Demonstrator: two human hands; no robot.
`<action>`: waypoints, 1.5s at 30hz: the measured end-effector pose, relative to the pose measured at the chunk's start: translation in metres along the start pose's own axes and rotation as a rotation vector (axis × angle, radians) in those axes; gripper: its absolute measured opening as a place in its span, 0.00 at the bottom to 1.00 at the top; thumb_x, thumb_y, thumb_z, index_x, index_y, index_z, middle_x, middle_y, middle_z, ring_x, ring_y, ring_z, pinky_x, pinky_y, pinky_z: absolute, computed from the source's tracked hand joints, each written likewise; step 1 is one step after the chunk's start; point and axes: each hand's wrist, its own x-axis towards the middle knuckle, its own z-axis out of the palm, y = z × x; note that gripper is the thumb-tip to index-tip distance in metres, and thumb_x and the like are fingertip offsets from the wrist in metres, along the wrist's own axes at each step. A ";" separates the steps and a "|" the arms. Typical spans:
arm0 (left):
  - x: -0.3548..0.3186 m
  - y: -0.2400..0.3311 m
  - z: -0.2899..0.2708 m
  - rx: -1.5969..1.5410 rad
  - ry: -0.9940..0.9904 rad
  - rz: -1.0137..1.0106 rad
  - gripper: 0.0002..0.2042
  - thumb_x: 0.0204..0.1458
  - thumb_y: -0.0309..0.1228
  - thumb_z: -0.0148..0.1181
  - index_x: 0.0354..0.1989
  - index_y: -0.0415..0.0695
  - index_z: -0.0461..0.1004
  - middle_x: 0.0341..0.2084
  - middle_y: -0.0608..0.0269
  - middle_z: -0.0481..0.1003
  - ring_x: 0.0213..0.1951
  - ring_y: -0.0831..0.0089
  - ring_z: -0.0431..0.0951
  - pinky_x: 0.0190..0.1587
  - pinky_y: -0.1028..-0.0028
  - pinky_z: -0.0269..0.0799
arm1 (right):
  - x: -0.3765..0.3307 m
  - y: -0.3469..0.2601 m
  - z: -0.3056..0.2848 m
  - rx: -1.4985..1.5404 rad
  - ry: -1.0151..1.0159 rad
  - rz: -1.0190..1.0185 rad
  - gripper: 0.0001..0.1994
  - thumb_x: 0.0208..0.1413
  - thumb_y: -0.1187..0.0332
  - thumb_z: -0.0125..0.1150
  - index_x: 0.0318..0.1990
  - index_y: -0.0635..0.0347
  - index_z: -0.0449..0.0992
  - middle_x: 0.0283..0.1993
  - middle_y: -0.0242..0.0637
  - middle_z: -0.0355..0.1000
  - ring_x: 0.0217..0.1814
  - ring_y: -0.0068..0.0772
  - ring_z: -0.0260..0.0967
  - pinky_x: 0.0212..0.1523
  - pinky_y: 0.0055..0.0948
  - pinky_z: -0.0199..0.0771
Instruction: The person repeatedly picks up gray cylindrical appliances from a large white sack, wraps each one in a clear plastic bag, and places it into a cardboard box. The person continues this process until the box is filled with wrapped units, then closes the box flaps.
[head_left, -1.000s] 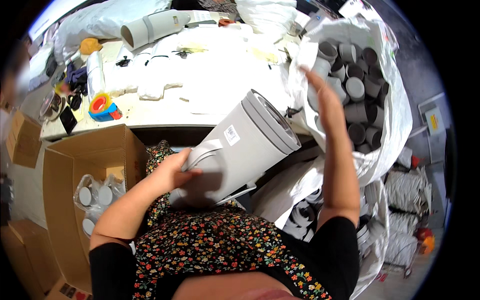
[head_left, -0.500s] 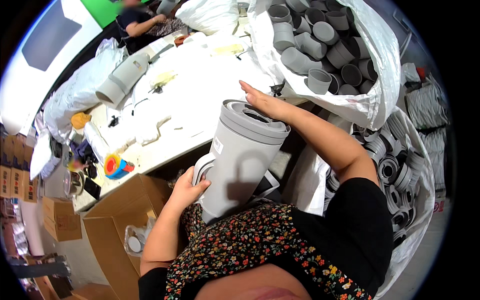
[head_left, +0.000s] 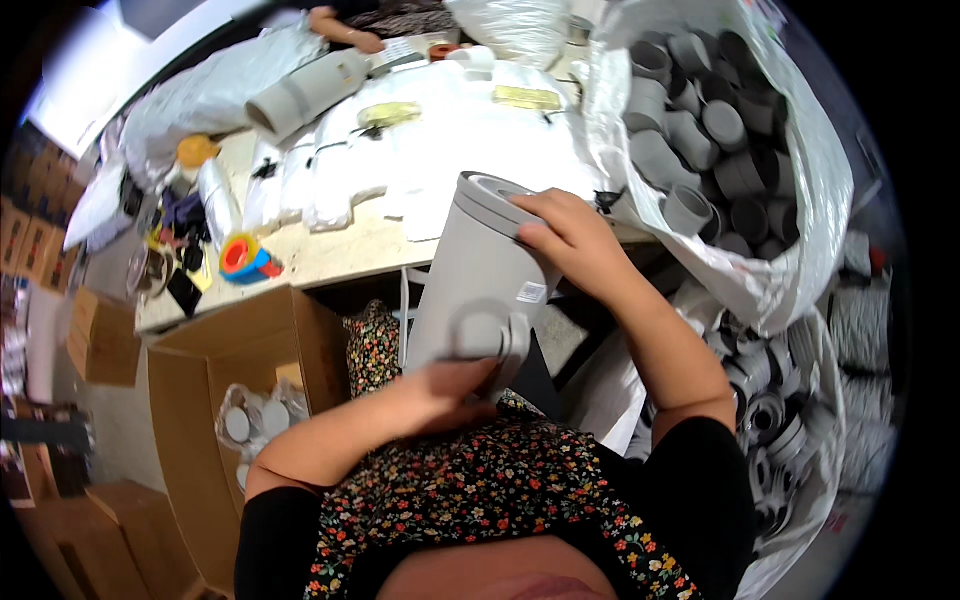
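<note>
A large grey plastic cylinder [head_left: 463, 265] leans upright in front of me, its ringed end facing up and away. A small white label and a curved handle-like piece sit on its side. My right hand [head_left: 572, 240] grips the upper rim, with the fingers bent over the edge. Low on the cylinder, beside the curved piece, is my left hand [head_left: 452, 392]. It is smeared by motion, so its finger posture is unclear. The cylinder's lower end is hidden by that hand and my flowered apron [head_left: 470, 470].
White-wrapped packages [head_left: 470, 140] cover the table [head_left: 385, 232]. Another grey cylinder [head_left: 305, 97] lies there, near a tape dispenser [head_left: 245, 260]. A cardboard box [head_left: 200, 400] stands at left. White sacks hold grey pipe fittings [head_left: 690, 140] and grey rings [head_left: 770, 410] at right.
The cylinder has turned about its length, bringing label and curved piece to its right side. My right hand has closed over the rim; my left hand has moved lower and to the right.
</note>
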 end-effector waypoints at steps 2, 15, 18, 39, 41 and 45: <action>-0.019 -0.028 -0.010 -0.404 0.368 0.102 0.10 0.51 0.28 0.54 0.42 0.41 0.73 0.36 0.56 0.76 0.37 0.68 0.76 0.41 0.68 0.71 | -0.017 0.029 0.003 0.383 0.117 0.070 0.21 0.59 0.54 0.44 0.35 0.66 0.74 0.32 0.42 0.71 0.40 0.40 0.67 0.45 0.33 0.63; 0.043 -0.085 -0.015 -0.926 0.465 0.044 0.42 0.49 0.65 0.40 0.62 0.42 0.54 0.58 0.53 0.60 0.60 0.65 0.58 0.62 0.67 0.50 | -0.031 0.057 -0.018 1.052 -0.084 -0.218 0.23 0.58 0.55 0.43 0.21 0.64 0.74 0.26 0.44 0.73 0.34 0.38 0.69 0.46 0.37 0.66; 0.046 -0.097 0.001 -0.815 0.524 0.116 0.45 0.48 0.68 0.33 0.60 0.38 0.56 0.57 0.49 0.61 0.61 0.61 0.58 0.61 0.67 0.50 | 0.005 0.111 -0.001 0.749 0.237 0.159 0.14 0.55 0.63 0.51 0.30 0.68 0.74 0.39 0.44 0.72 0.43 0.39 0.68 0.48 0.31 0.65; 0.076 -0.087 -0.044 -1.031 0.587 -0.060 0.21 0.55 0.43 0.51 0.49 0.39 0.63 0.38 0.60 0.70 0.34 0.73 0.69 0.40 0.74 0.65 | 0.028 0.075 0.109 1.379 0.055 0.481 0.08 0.55 0.64 0.58 0.34 0.57 0.66 0.32 0.34 0.72 0.28 0.21 0.69 0.26 0.20 0.70; 0.096 -0.082 -0.065 -0.391 0.776 0.001 0.15 0.52 0.37 0.56 0.41 0.39 0.67 0.34 0.62 0.68 0.32 0.73 0.68 0.38 0.75 0.65 | 0.032 0.066 0.106 1.525 -0.101 0.526 0.09 0.56 0.62 0.57 0.33 0.55 0.66 0.28 0.31 0.70 0.24 0.21 0.68 0.23 0.18 0.69; 0.122 -0.082 -0.081 -0.478 0.738 -0.077 0.08 0.49 0.30 0.58 0.29 0.40 0.66 0.35 0.63 0.67 0.35 0.76 0.66 0.40 0.77 0.64 | 0.030 0.033 0.074 1.328 0.115 0.777 0.10 0.57 0.59 0.54 0.31 0.54 0.66 0.25 0.31 0.69 0.23 0.19 0.67 0.23 0.17 0.68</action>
